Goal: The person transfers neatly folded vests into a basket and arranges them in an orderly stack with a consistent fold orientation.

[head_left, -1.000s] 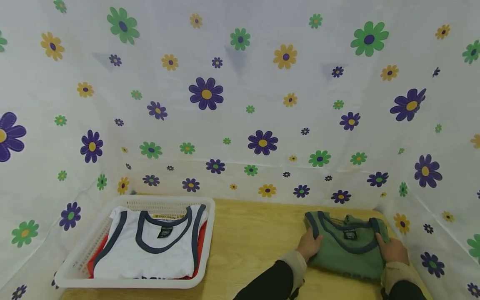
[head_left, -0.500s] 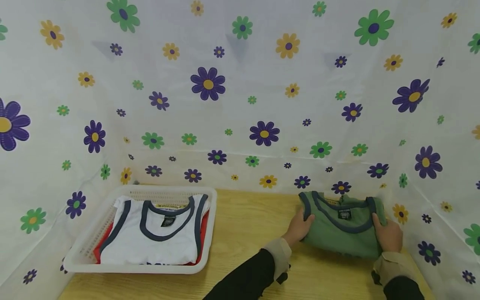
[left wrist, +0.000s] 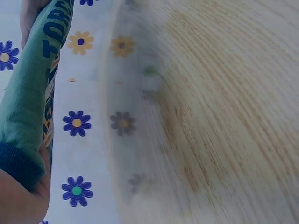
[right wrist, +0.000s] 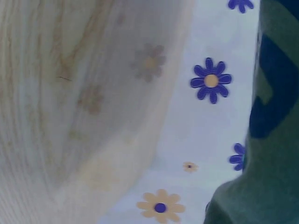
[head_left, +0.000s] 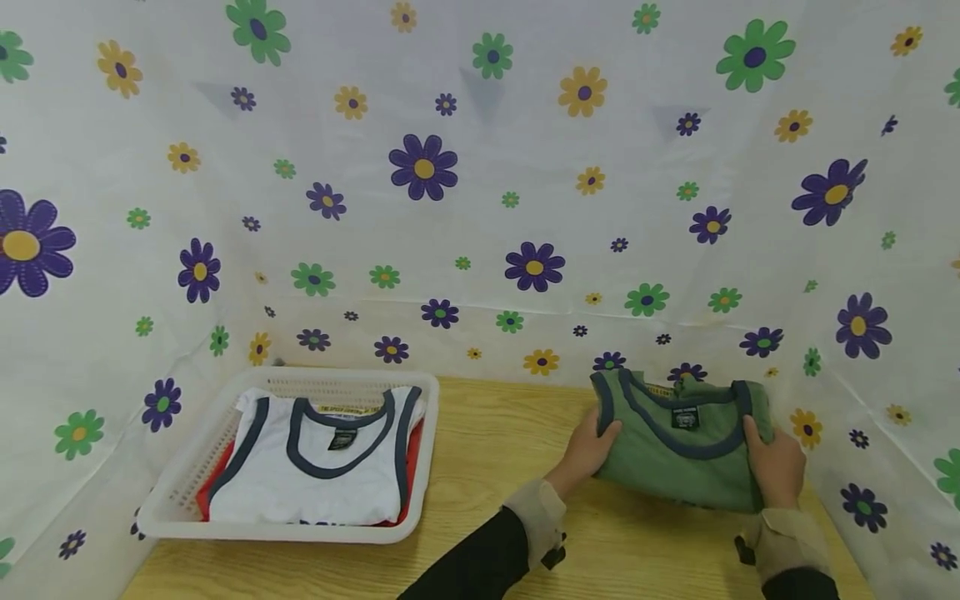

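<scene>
Both hands hold a folded green shirt [head_left: 675,467] with dark blue trim at its neck and armholes. The left hand [head_left: 585,450] grips its left side, thumb on top; the right hand [head_left: 777,467] grips the right side the same way. In the left wrist view the shirt [left wrist: 28,93] is seen edge-on, raised off the table, with blue lettering on its underside. Part of the left hand [left wrist: 21,198] shows at the lower left there. The right wrist view has the shirt [right wrist: 275,154] along its right edge; fingers under the cloth are hidden.
A white plastic basket [head_left: 281,533] stands on the left of the wooden table [head_left: 502,450]. In it lies a folded white shirt [head_left: 322,500] with dark trim, over something red [head_left: 217,475]. Flower-patterned white sheeting [head_left: 465,217] encloses the back and sides.
The green shirt has been lifted from the table and shifted slightly left, both hands keeping their grip. The head view has tilted a little. The basket has stayed in place.
</scene>
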`<state>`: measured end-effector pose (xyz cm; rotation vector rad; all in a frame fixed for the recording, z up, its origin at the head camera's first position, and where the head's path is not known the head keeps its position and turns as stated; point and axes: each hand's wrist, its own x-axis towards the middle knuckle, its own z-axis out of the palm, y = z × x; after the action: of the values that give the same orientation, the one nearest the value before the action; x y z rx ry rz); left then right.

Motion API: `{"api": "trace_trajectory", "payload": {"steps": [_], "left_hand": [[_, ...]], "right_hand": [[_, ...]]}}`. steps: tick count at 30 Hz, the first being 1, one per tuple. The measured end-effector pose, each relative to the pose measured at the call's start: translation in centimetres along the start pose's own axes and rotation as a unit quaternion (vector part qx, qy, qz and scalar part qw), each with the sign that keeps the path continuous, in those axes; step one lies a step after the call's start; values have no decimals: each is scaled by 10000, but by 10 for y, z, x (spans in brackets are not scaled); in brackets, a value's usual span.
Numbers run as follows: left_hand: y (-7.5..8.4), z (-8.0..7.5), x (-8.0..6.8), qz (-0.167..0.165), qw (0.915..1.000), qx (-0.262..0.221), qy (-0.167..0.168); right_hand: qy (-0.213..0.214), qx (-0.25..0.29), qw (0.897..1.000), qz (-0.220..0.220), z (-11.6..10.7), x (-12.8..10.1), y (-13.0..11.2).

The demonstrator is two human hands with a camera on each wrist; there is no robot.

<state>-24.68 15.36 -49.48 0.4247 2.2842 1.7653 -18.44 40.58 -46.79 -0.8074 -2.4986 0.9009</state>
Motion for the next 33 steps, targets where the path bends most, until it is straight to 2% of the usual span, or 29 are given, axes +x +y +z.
{"api": "trace_trajectory", "payload": {"steps": [9, 14, 23, 33], "left_hand": [[8, -26, -17, 378, 9991, 174, -90], [14, -41, -22, 277, 9993, 217, -130], [23, -67, -25, 189, 9996, 177, -92], [31, -109, -23, 113, 9998, -160, -10]], "right_hand": [[163, 59, 9998, -53, -2, -15, -22], [232, 127, 9994, -215, 0, -22, -32], [452, 350, 9949, -827, 3, -29, -54], [363, 690, 9948, -653, 11, -34, -96]]}}
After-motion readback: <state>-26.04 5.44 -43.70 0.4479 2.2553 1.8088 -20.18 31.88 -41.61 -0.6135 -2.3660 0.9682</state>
